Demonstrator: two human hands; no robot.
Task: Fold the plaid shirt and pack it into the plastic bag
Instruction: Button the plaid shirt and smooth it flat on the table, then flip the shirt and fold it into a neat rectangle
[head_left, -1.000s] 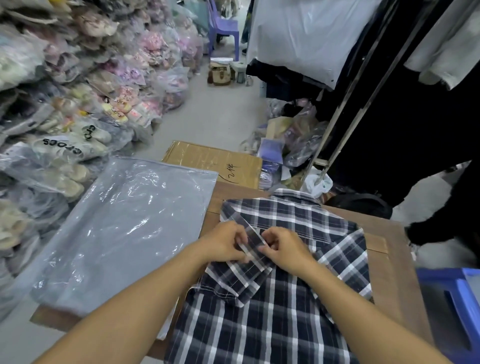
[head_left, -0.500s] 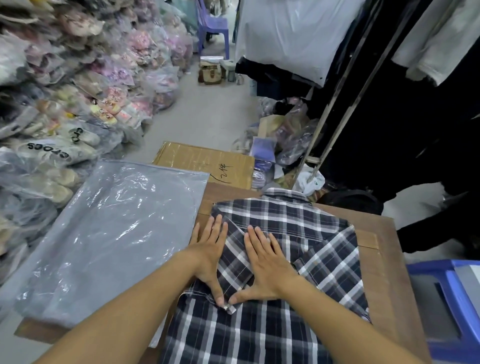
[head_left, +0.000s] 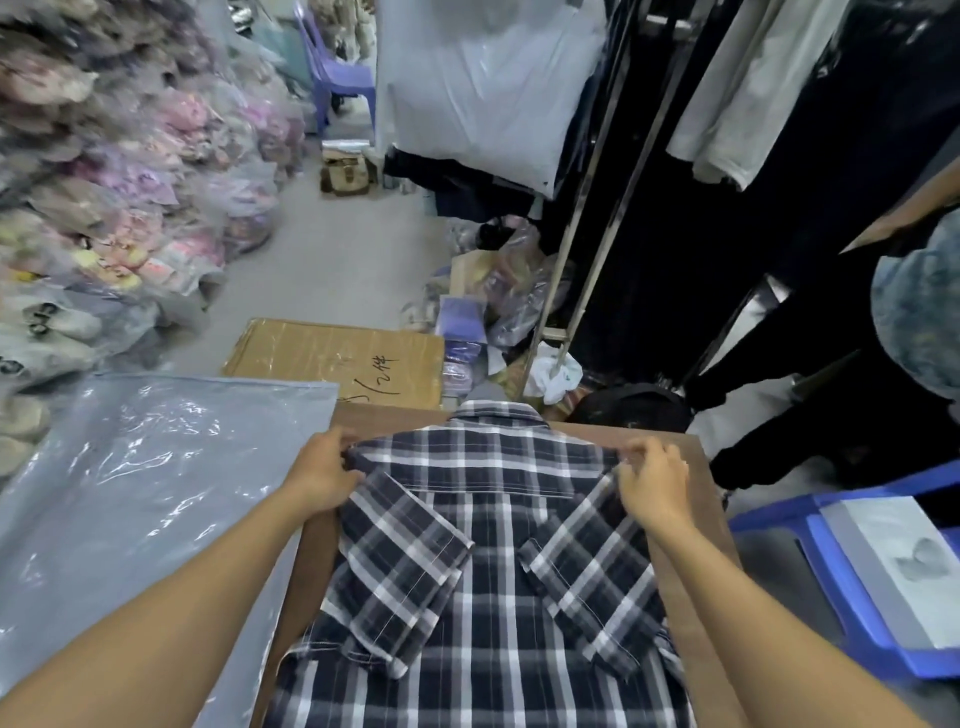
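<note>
Left hand (head_left: 323, 475) and right hand (head_left: 653, 483) each grip, fingers clamped, the plaid shirt (head_left: 483, 561) shoulders on the counter (head_left: 691, 577); plastic bag (head_left: 135, 499) lies beside.

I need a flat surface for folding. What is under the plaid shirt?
A brown board shows along both sides of the shirt and past its collar. The shirt covers the middle of the board, so anything there is hidden.

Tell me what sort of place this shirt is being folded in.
Probably a clothing stockroom or wholesale shop. Bagged goods are heaped along the left wall, garments hang from a metal rack on the right, and a taped cardboard box sits on the floor.
</note>
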